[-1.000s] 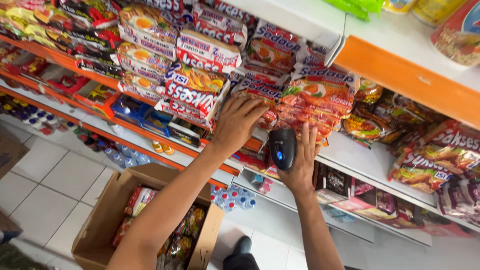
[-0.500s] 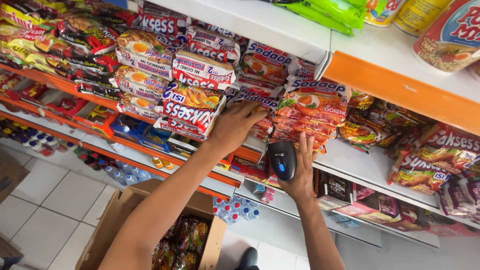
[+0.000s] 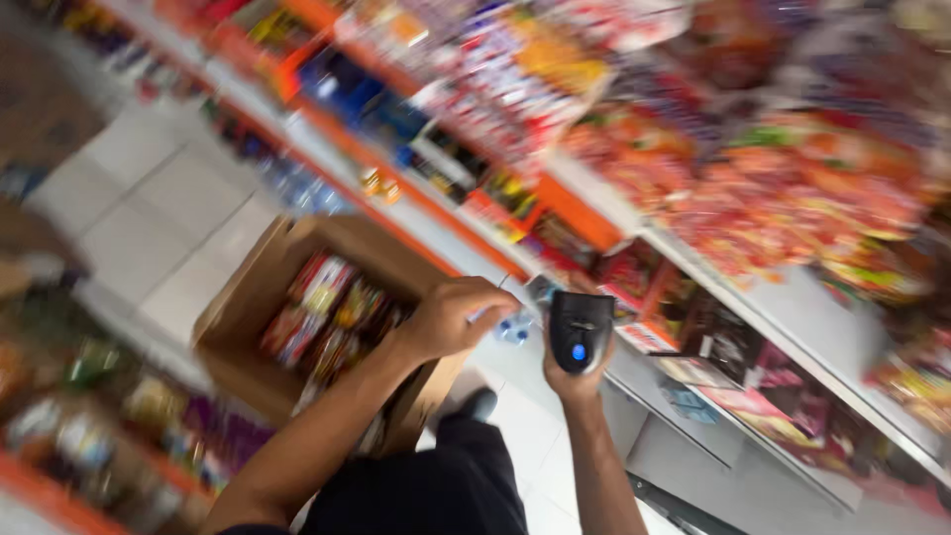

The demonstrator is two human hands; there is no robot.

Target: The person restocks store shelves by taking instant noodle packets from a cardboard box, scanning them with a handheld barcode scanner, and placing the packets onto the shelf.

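Observation:
The head view is blurred by motion. My right hand (image 3: 567, 378) grips a black handheld scanner (image 3: 580, 331) with a lit blue button, held upright in front of the lower shelves. My left hand (image 3: 454, 315) is curled in a loose fist just left of the scanner, above the near corner of an open cardboard box (image 3: 260, 297). Whether the fist holds anything is unclear. The box sits on the floor and holds several colourful snack packets (image 3: 327, 307).
Store shelves with orange edge strips (image 3: 580, 213) run diagonally across the upper right, packed with red and orange noodle packets (image 3: 783, 188). White floor tiles (image 3: 168, 228) lie to the left. Another rack of goods (image 3: 109, 416) stands at lower left.
My left hand has left the packets on the shelf and dropped down beside the scanner. The view has swung downward, bringing the box and floor to the centre.

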